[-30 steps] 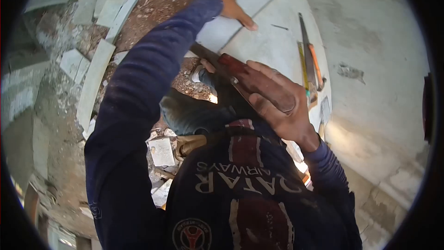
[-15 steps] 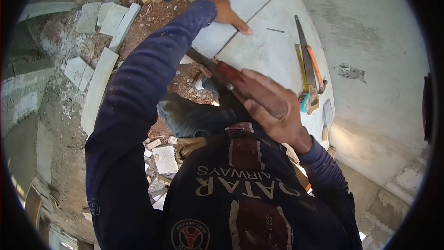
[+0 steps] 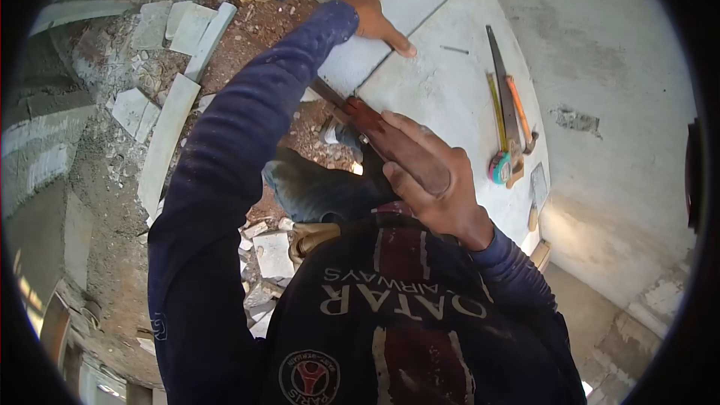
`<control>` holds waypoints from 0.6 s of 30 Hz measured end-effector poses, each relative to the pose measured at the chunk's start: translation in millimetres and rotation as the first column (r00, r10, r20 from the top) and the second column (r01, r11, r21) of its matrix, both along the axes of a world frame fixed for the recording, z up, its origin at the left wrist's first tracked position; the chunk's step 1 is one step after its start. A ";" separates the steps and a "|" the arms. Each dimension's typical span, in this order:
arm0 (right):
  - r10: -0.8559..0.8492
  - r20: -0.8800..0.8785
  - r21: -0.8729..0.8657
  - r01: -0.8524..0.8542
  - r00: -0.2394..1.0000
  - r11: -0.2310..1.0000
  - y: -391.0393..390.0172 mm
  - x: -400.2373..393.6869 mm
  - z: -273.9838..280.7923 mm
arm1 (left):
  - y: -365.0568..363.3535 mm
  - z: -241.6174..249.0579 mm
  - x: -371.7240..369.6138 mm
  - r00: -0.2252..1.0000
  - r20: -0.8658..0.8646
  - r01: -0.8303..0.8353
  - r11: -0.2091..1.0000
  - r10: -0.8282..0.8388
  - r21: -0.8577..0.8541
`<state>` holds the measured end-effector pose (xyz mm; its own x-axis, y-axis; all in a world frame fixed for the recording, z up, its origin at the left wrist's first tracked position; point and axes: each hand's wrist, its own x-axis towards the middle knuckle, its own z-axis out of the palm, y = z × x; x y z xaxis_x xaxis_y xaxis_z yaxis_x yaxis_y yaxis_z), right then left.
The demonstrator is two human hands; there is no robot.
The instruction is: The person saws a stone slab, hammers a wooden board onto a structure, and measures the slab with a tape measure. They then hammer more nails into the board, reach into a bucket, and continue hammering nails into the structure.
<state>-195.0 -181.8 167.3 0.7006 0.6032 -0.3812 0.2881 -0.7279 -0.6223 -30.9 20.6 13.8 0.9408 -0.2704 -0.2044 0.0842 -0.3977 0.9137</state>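
Note:
My right hand [image 3: 444, 193] is closed round the reddish-brown wooden handle [image 3: 394, 146] of a tool. Its dark, narrow blade [image 3: 328, 93] points to the upper left and passes under my left forearm, so its far end is hidden. The blade lies by the near edge of a large white board [image 3: 427, 94], close to a dark straight line across it. My left hand [image 3: 373, 21] rests on the white strip [image 3: 349, 58] beyond that line, thumb stretched out over the line. Its other fingers are mostly hidden.
On the board's right side lie a handsaw [image 3: 506, 97], an orange-handled hammer [image 3: 516, 103], a tape measure [image 3: 499, 167] and a trowel [image 3: 538, 186]. A nail-like piece [image 3: 454, 49] lies mid-board. Broken white slabs [image 3: 169, 139] and rubble cover the ground at left; a grey wall [image 3: 615, 82] stands at right.
My right hand and the tool handle have shifted slightly left relative to the board. My left hand stays in the same place on it. The whole view has shifted a little.

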 end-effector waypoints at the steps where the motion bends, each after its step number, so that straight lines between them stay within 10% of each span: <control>1: -0.010 -0.081 0.141 0.022 0.997 0.990 -1.8 8.4 -2.4 | -0.4 -3.6 2.4 1.000 0.022 0.015 1.000 -0.015 0.000; 4: -0.002 -0.125 0.329 0.043 0.992 0.943 -4.2 1.3 1.3 | -6.7 -11.8 3.5 0.991 0.134 -0.018 0.997 0.008 0.071; 9: 0.009 -0.119 -0.005 -0.010 0.993 1.000 -40.1 -9.3 96.6 | -0.3 5.1 -0.8 0.993 -0.068 0.098 0.995 -0.100 -0.036; 12: -0.296 -0.327 0.365 0.409 0.897 0.836 -47.7 -38.6 97.7 | -6.6 -5.4 2.1 0.998 0.052 0.020 0.983 -0.029 0.184; 14: 0.049 -0.007 0.083 -0.048 0.999 0.995 -45.1 -23.3 62.5 | 4.9 -1.1 0.7 0.999 -0.001 0.041 0.993 -0.041 0.107; 16: 0.022 -0.173 -0.022 -0.026 0.985 0.999 -3.7 -11.3 9.7 | 1.2 10.5 -3.5 0.990 -0.079 0.115 0.990 -0.121 -0.083; 18: 0.066 -0.087 0.112 -0.056 0.994 0.992 4.3 -5.5 -8.1 | 3.5 -2.2 2.8 0.998 -0.020 0.057 0.994 -0.056 0.089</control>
